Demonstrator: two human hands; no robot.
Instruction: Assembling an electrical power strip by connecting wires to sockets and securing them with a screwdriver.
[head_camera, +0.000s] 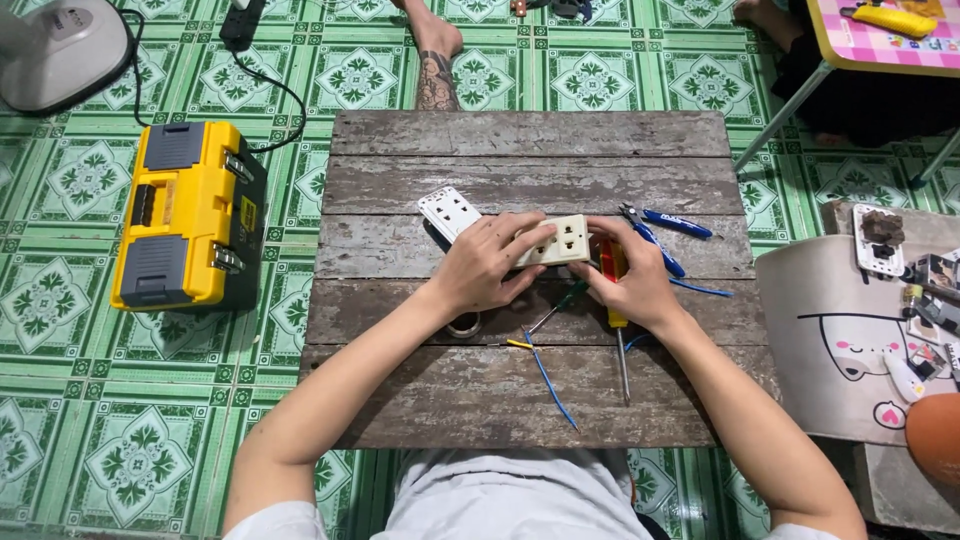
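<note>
1. The left hand (487, 265) is curling over the left end of a cream socket block (560, 240), its fingers closed on it and hiding that end.
2. The right hand (630, 280) is gripping the right end of the same block, thumb at its near edge, fingers wrapping the far side.
3. The socket block is lying near the middle of the wooden desk (530, 135), its long axis running left to right, tilting slightly far at the right end, and its face with the pin holes is pointing up.
4. A white cover plate (447, 210) is lying just left and far of the block, angled, touching the left hand's fingertips or nearly so.
5. A screwdriver (618, 330) is lying under the right hand, its shaft pointing toward the near edge.
6. Blue-handled pliers (660, 228) are lying just right of the block.
7. Blue wire (548, 382) is trailing toward the near edge, between the forearms.
8. A yellow toolbox (190, 215) is sitting on the tiled floor, left of the desk.
</note>
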